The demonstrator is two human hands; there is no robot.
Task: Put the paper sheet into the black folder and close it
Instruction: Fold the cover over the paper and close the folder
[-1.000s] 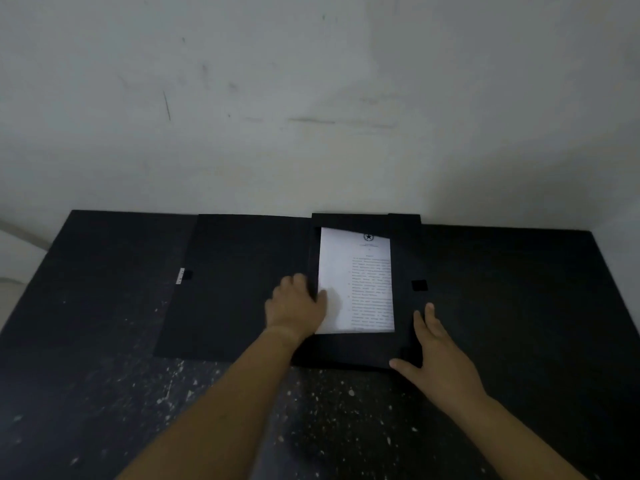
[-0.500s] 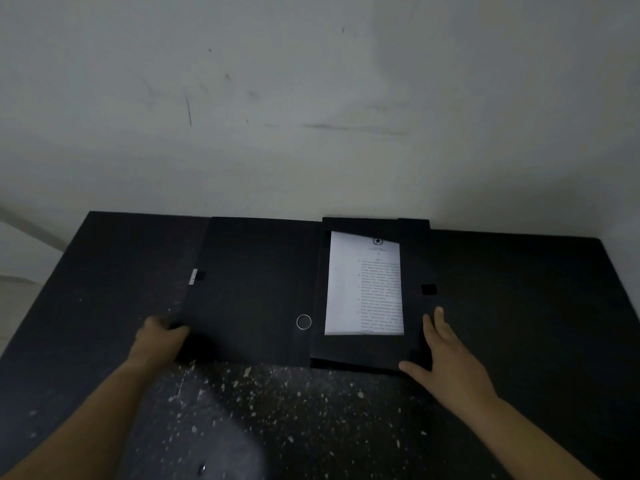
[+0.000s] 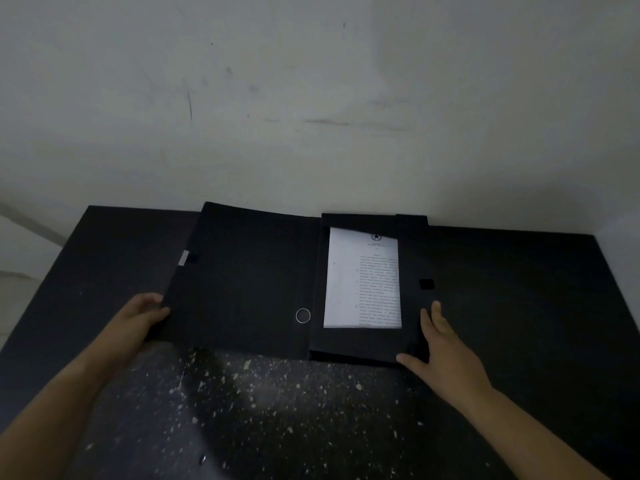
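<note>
The black folder [image 3: 242,282] lies open on the dark table. Its box half on the right holds the white printed paper sheet [image 3: 362,278], which lies flat inside. My left hand [image 3: 138,315] grips the outer left edge of the cover flap, and that edge is raised a little off the table. My right hand [image 3: 441,351] rests flat, fingers spread, on the front right corner of the box half. A small metal ring [image 3: 303,315] shows on the spine, and a black fastener patch [image 3: 426,284] sits on the right flap.
The table [image 3: 277,410] is black with white paint specks near its front. A pale scuffed wall [image 3: 311,98] rises directly behind the folder. The table's left edge [image 3: 45,278] drops off to a lighter floor.
My left hand left the paper, moved to the cover's left edge and took hold of it. The cover now tilts upward. My right hand stayed at the front right corner.
</note>
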